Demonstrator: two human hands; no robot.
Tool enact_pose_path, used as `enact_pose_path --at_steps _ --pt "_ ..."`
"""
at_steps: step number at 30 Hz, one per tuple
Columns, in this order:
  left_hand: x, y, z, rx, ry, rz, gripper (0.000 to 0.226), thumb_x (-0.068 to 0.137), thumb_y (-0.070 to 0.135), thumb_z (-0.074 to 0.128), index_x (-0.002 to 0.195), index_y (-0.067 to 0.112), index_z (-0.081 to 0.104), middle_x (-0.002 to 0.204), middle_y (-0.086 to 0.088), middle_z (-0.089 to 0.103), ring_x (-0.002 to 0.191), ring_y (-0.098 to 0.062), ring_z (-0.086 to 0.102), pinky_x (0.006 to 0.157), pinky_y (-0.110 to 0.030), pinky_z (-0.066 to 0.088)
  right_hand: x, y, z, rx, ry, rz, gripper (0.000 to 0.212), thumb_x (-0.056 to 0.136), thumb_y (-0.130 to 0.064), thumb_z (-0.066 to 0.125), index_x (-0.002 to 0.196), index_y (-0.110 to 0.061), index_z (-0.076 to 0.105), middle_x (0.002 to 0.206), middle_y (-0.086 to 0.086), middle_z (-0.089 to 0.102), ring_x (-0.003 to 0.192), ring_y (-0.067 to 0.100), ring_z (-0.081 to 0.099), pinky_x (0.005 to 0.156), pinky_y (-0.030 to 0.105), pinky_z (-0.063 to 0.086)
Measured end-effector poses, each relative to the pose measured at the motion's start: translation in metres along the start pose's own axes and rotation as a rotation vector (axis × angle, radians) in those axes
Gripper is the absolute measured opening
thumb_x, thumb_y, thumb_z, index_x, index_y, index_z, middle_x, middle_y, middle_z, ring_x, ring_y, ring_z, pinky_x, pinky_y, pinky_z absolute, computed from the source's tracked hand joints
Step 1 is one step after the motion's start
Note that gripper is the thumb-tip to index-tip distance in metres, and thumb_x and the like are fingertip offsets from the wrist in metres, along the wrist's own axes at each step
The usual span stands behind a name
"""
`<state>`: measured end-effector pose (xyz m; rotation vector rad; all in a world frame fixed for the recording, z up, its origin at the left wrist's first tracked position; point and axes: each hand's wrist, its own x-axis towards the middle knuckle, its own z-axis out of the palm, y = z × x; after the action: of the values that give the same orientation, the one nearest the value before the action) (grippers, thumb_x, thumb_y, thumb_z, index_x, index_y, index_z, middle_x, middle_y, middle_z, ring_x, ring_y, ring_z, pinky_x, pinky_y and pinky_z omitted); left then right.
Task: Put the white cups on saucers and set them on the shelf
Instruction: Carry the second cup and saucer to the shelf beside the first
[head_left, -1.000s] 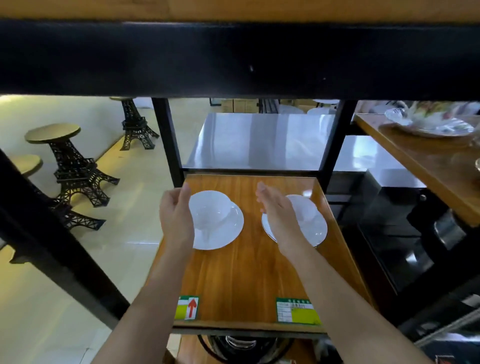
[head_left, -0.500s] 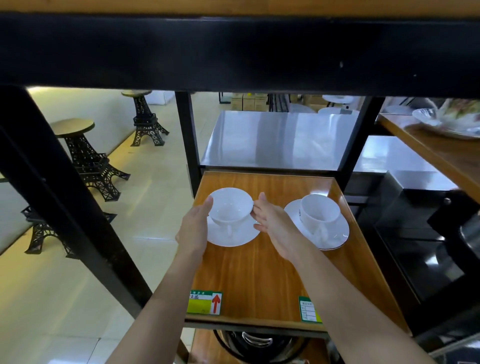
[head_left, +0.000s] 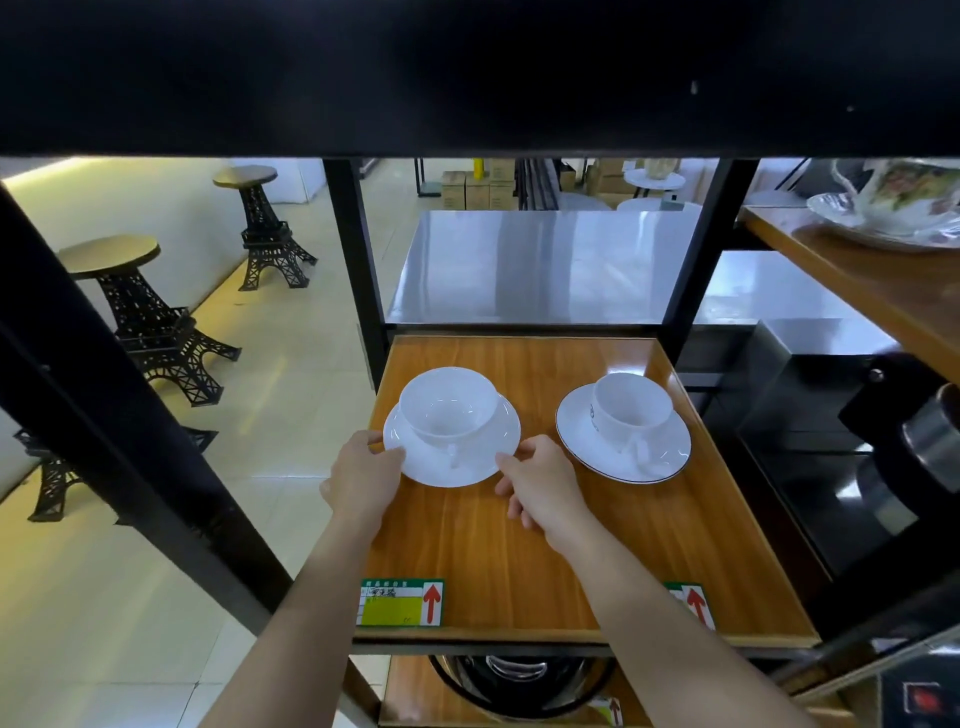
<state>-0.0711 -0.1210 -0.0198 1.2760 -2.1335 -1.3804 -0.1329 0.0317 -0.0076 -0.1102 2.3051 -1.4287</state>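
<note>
Two white cups sit on white saucers on the wooden shelf (head_left: 519, 545). The left cup (head_left: 448, 405) stands on a plain saucer (head_left: 467, 462). My left hand (head_left: 363, 470) pinches that saucer's left rim and my right hand (head_left: 537, 480) pinches its front right rim. The right cup (head_left: 631, 410) rests on a dark-rimmed saucer (head_left: 660, 462), a little apart from my right hand.
A black shelf beam (head_left: 467, 78) hangs overhead, with black posts (head_left: 356, 260) at the shelf's back corners. Price labels (head_left: 402, 603) line the front edge. A pot (head_left: 519, 680) sits on the shelf below. Tower-shaped stools (head_left: 145, 312) stand left; a decorated dish (head_left: 898, 213) rests on the right shelf.
My hands dropped from the left cup's sides to the saucer's rim and closed on it. The view shifted, so the shelf appears lower and more to the right.
</note>
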Motion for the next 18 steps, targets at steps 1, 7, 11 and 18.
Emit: enact_pose_path --at_steps 1,7,11,18 --pt "0.001 -0.001 0.001 0.017 0.002 0.011 0.035 0.090 0.022 0.053 0.124 0.018 0.054 0.118 -0.010 0.063 0.112 -0.033 0.054 0.105 -0.052 0.037 0.001 0.000 0.002 0.000 0.000 0.003 0.036 0.093 -0.030 0.054 0.124 -0.013 0.046 0.090 0.009 0.067 0.047 0.010 0.049 0.035 0.015 0.036" --pt "0.002 -0.005 0.001 0.042 0.017 0.026 0.025 0.090 0.021 0.054 0.115 0.019 0.058 0.098 -0.001 0.060 0.100 -0.026 0.051 0.107 -0.048 0.030 0.006 0.000 0.008 0.028 0.016 0.029 0.028 0.092 -0.020 0.055 0.118 -0.017 0.043 0.095 0.009 0.068 0.049 0.009 0.050 0.040 0.016 0.039" --pt "0.003 -0.007 0.002 0.015 0.000 0.043 0.018 0.089 0.025 0.057 0.106 0.022 0.060 0.095 0.000 0.062 0.100 -0.024 0.053 0.108 -0.049 0.029 0.010 0.003 0.007 0.121 0.049 0.059 0.024 0.091 -0.012 0.054 0.113 -0.018 0.044 0.096 0.012 0.066 0.056 0.009 0.050 0.049 0.019 0.040" --pt "-0.002 -0.006 0.005 0.073 -0.014 0.102 0.030 0.093 0.033 0.053 0.121 0.023 0.059 0.098 0.004 0.058 0.097 -0.016 0.038 0.109 -0.044 0.019 0.010 0.009 0.003 0.192 0.111 0.031 0.021 0.091 -0.010 0.051 0.107 -0.020 0.043 0.098 0.014 0.063 0.062 0.010 0.052 0.050 0.018 0.039"
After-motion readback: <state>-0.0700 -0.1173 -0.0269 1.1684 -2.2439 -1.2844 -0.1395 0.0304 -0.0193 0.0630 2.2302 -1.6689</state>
